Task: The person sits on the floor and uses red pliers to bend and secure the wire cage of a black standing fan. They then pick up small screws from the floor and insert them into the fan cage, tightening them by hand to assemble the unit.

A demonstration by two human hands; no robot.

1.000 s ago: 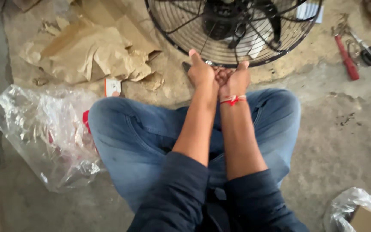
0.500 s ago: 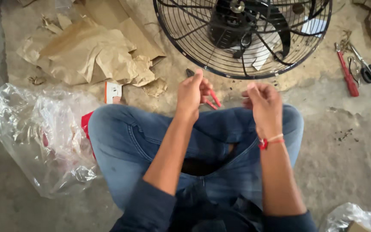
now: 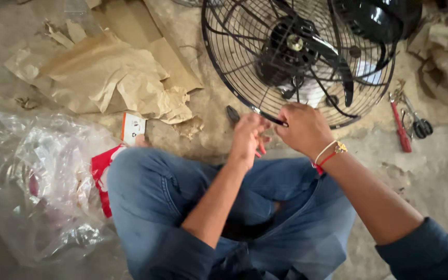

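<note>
Sitting cross-legged on a bare concrete floor (image 3: 442,171), I had one crumpled clear plastic bag (image 3: 32,176) at far left and one heap of torn brown paper (image 3: 105,78) beyond it. My left hand (image 3: 247,137) was clenched around red-handled pliers (image 3: 259,150), just beside the lower rim of the single black wire fan guard (image 3: 234,88). My right hand (image 3: 304,129) gripped that rim, fingers curled over the wire. Farther right lay one red screwdriver (image 3: 401,129) and one pair of scissors (image 3: 418,123).
</note>
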